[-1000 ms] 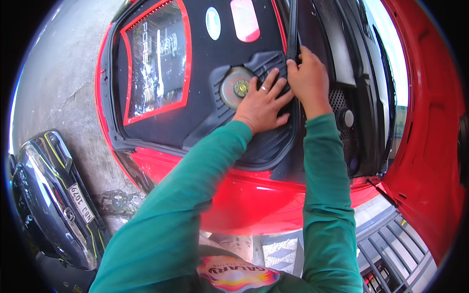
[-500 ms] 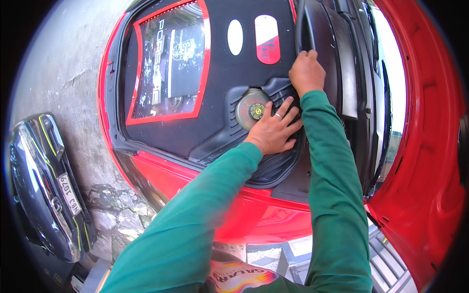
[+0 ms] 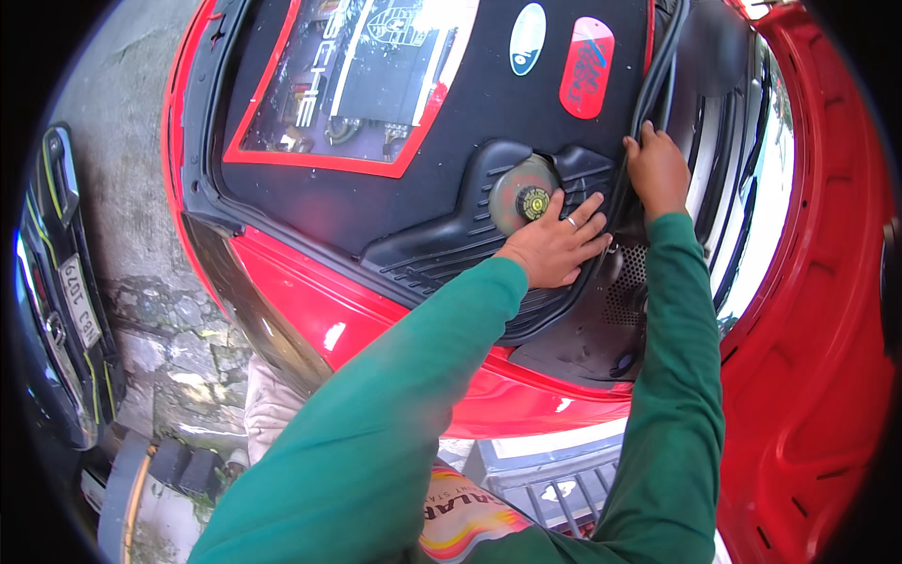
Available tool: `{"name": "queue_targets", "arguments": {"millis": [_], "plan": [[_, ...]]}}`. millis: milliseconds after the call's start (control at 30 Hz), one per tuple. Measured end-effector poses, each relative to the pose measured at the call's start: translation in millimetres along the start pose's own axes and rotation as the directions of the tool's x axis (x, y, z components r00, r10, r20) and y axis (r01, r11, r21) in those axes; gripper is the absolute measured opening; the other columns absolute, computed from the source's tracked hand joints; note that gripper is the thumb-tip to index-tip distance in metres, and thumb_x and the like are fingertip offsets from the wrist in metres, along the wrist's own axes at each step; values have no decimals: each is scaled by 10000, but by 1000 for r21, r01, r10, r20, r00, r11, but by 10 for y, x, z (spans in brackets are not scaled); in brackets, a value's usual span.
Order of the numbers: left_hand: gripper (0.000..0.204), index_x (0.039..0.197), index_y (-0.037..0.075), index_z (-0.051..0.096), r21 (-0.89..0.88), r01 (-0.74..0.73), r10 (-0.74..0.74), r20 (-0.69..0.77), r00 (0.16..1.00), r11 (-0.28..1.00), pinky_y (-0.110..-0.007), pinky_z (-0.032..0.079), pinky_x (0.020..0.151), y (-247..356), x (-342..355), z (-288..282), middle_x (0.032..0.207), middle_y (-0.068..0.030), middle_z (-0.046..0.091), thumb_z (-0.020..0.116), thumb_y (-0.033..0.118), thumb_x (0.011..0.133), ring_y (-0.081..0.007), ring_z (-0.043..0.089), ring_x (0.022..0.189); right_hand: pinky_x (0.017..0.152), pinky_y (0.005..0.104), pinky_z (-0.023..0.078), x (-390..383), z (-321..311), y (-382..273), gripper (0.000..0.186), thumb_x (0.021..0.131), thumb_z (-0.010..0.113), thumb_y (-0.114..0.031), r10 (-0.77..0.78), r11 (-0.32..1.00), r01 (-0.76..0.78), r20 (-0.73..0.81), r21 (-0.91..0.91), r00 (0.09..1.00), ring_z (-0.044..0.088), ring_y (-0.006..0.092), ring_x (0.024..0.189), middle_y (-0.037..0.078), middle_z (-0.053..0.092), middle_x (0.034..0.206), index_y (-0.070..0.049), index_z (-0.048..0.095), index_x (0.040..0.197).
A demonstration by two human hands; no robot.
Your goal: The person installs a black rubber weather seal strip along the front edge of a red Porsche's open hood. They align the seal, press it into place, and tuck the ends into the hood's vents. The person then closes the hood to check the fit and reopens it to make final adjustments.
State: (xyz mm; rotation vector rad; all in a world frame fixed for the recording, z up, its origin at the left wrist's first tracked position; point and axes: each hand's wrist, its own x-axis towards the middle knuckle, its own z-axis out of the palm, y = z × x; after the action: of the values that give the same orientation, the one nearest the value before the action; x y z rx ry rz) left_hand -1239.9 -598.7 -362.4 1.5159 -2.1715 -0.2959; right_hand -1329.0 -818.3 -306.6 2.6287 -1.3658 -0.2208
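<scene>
My left hand (image 3: 562, 242) lies with fingers spread on a black ribbed plastic cover (image 3: 442, 246), partly over the edge of a round metal piece (image 3: 510, 188) with a yellow-marked cap (image 3: 536, 202). My right hand (image 3: 658, 179) has its fingers curled round a long black rubber strip (image 3: 658, 80) along the right edge of the black compartment panel (image 3: 366, 197). That panel carries a red-framed clear window (image 3: 310, 150) and two stickers, one white oval (image 3: 526, 42), one red (image 3: 587, 66).
The red car body (image 3: 319, 301) frames the compartment. A raised red lid (image 3: 817, 310) curves along the right. Behind the right arm is a perforated dark panel (image 3: 620, 291). A dark vehicle (image 3: 52, 291) stands at left on grey pavement (image 3: 132, 216), with metal bars (image 3: 564, 498) below.
My right hand shifted up along the strip, then back down toward my left hand's level. My left hand stays spread on the ribbed cover. The whole view has shifted.
</scene>
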Motion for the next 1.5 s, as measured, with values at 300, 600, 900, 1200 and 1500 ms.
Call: {"name": "queue_targets", "arguments": {"millis": [300, 600, 900, 1200, 1500], "plan": [[673, 1484, 196, 581, -5, -1, 1, -7, 1000, 1000, -684, 401, 1089, -22, 4, 29, 1524, -88, 497, 703, 465, 879, -334, 280, 1572, 519, 242, 283, -187, -747, -91, 414, 1118, 464, -282, 266, -123, 348, -307, 930, 914, 401, 92, 562, 14, 493, 704, -7, 706, 925], [668, 1478, 213, 579, 8, 5, -5, 34, 999, 1000, -701, 400, 1081, -41, -27, 16, 1521, -101, 503, 704, 478, 878, -355, 303, 1566, 463, 253, 268, -224, -99, -311, 472, 1119, 519, -279, 365, -183, 308, -226, 934, 903, 401, 84, 512, 31, 497, 624, 6, 637, 761], [689, 1512, 213, 544, 5, -16, 16, 93, 996, 1000, -701, 386, 1096, 19, 61, -48, 1516, -95, 490, 681, 504, 902, -356, 277, 1579, 494, 234, 324, 32, 324, -227, 382, 1070, 619, -201, 322, -144, 88, -37, 986, 946, 462, 64, 534, 8, 562, 632, -10, 673, 742], [699, 1523, 220, 533, -33, -9, 11, 75, 997, 999, -702, 383, 1110, 1, 86, -62, 1501, -94, 494, 697, 479, 895, -345, 268, 1587, 493, 247, 330, 806, 152, -82, 441, 1084, 576, -264, 422, 190, 112, -184, 975, 887, 484, 56, 557, -9, 542, 617, -44, 672, 714], [707, 1531, 225, 524, -25, 14, -12, 91, 996, 1000, -694, 397, 1097, -10, 11, -79, 1495, -101, 500, 690, 484, 895, -350, 283, 1581, 835, 376, 557, 680, -157, 163, 261, 979, 697, -172, 314, 718, 65, -407, 693, 858, 683, 270, 944, 135, 688, 1191, -31, 726, 1196]]}}
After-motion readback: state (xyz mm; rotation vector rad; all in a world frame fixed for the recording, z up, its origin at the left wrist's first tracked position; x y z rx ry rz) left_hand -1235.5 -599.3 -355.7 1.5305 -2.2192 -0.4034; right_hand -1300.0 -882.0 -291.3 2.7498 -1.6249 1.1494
